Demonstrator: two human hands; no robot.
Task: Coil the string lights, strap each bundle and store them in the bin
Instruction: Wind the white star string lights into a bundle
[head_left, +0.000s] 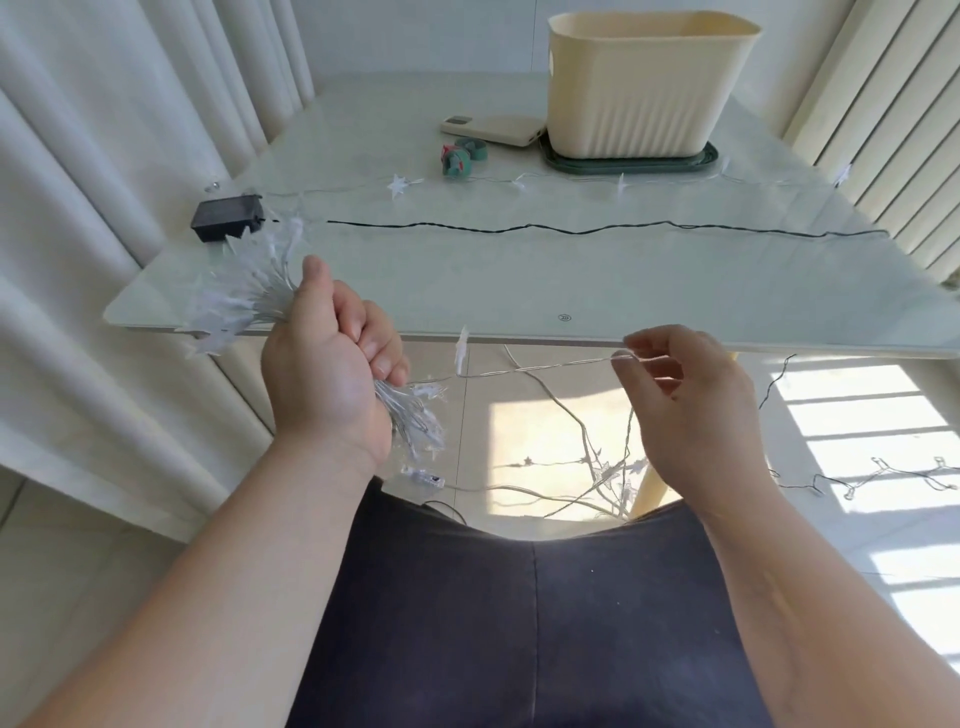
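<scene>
My left hand (332, 358) grips a coiled bundle of clear star string lights (244, 296) in front of the table's near edge; loops stick out above and below the fist. My right hand (675, 395) pinches the loose wire (545, 366) of the same string, stretched between both hands. The rest of that string hangs down to the floor (597, 467). A cream bin (644, 88) stands on a green tray at the table's far right. Green straps (460, 156) lie left of it. A dark-wired string (571, 228) lies across the table.
A black battery box (226, 217) sits at the table's left edge. A cream power bank (493, 130) lies beside the bin. Another star string (400, 184) runs across the glass table (519, 280). More light wire lies on the floor at right (883, 478). Curtains hang on both sides.
</scene>
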